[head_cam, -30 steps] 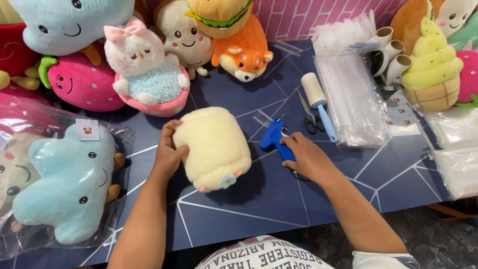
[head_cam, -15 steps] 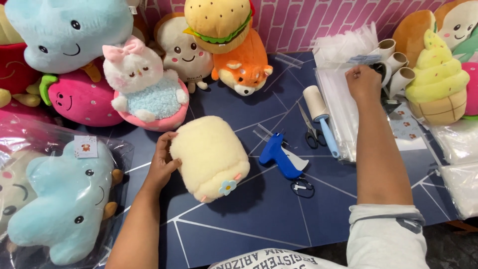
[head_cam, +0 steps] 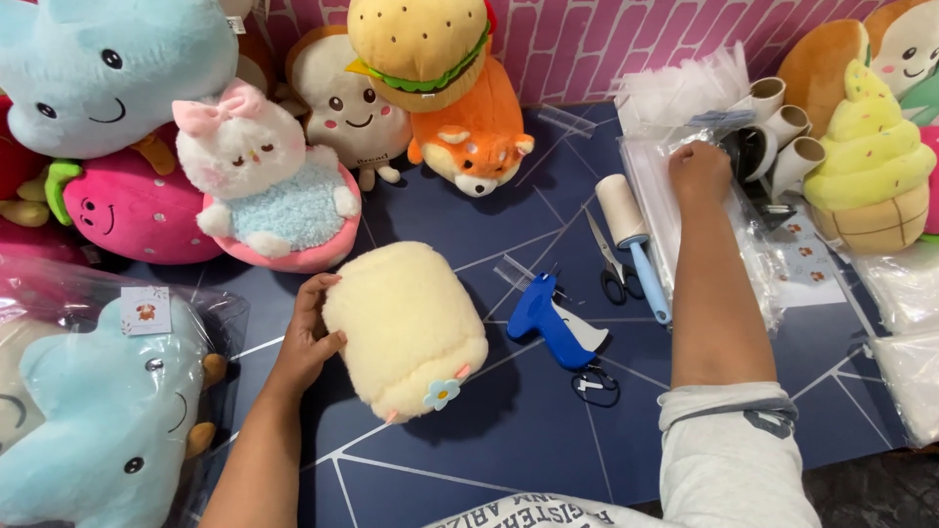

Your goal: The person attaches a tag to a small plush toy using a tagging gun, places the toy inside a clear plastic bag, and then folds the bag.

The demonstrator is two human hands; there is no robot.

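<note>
A cream plush toy (head_cam: pixel 406 328) with a small blue flower lies on the dark blue table (head_cam: pixel 509 430). My left hand (head_cam: pixel 305 337) rests against its left side, fingers spread on the fur. My right hand (head_cam: pixel 698 171) is stretched to the far right and lies on a stack of clear plastic bags (head_cam: pixel 655 196), fingers curled at the top of the stack. A blue tagging gun (head_cam: pixel 550 323), scissors (head_cam: pixel 611 264) and a lint roller (head_cam: pixel 636 240) lie between the two hands.
Plush toys line the back: a white cat on a pink cushion (head_cam: pixel 269 186), a fox (head_cam: pixel 474 132) under a burger, a strawberry (head_cam: pixel 127 210), an ice-cream cone (head_cam: pixel 866 166). A bagged blue plush (head_cam: pixel 93 420) lies at left. Cardboard tubes (head_cam: pixel 782 127) and more bags (head_cam: pixel 905 323) are at right.
My right hand has left the tagging gun and reached up right onto the stack of clear bags. The left hand stays on the cream plush.
</note>
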